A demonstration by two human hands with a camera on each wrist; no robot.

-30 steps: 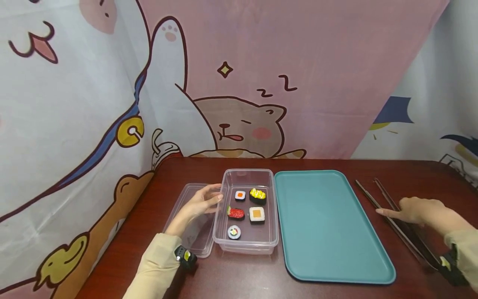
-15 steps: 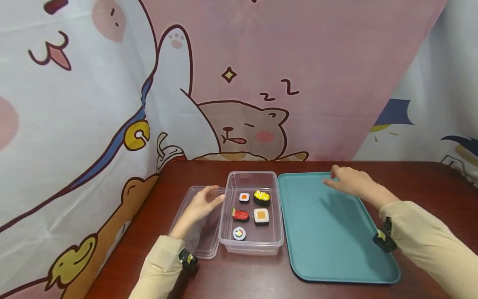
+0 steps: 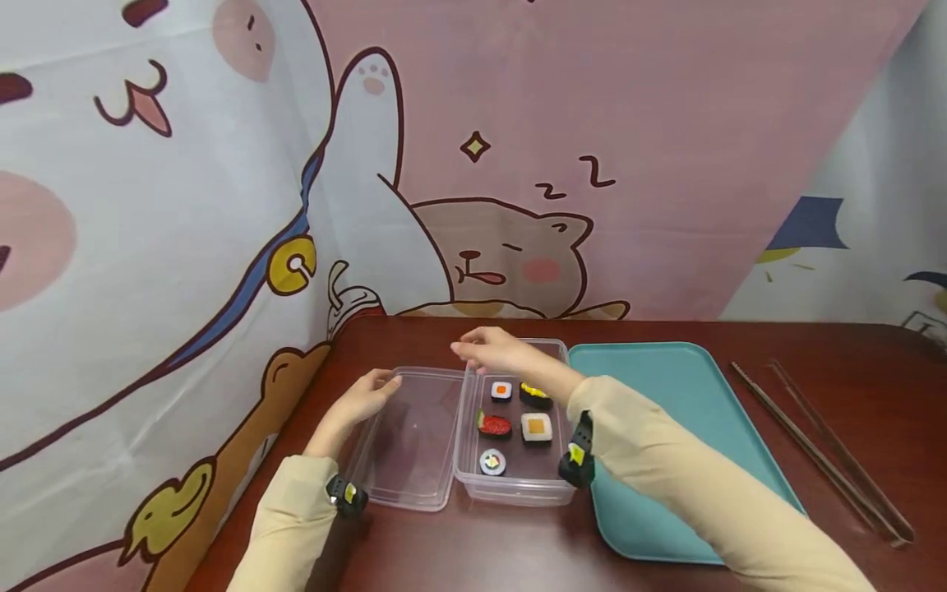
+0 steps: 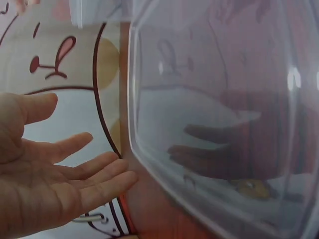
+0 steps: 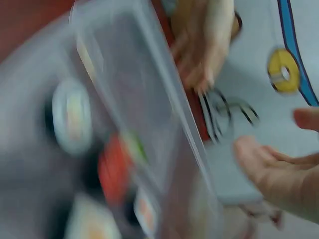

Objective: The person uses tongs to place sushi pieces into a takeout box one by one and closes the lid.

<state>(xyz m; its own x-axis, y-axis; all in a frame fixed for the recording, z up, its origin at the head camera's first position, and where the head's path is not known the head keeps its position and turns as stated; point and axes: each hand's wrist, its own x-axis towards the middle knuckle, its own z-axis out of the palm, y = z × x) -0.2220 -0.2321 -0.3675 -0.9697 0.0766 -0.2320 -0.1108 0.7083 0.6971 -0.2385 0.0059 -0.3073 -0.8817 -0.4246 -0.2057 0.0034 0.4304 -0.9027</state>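
Observation:
A clear plastic box point(image 3: 514, 493) holds several sushi pieces: a small roll with an orange centre point(image 3: 501, 390), a yellow-topped piece point(image 3: 534, 395), a red-topped piece point(image 3: 493, 425), a square white one point(image 3: 536, 427) and a round roll point(image 3: 491, 462). To its left lies the clear lid point(image 3: 414, 444). Over the lid's far left edge hovers my left hand point(image 3: 361, 400), fingers spread and palm bare in the left wrist view. My right hand point(image 3: 494, 349) reaches across the box above its far left corner, with nothing held; its forearm partly hides the yellow-topped piece.
A teal tray point(image 3: 658, 370) lies right of the box, partly under my right sleeve. Long metal tongs point(image 3: 821, 452) rest on the dark red table point(image 3: 533, 551) beyond it. A printed cartoon cloth point(image 3: 666, 164) hangs behind.
My right hand has swept left from the tongs, across the tray, to above the box. My left hand has left the box's side and moved left over the lid. The tongs stayed on the table.

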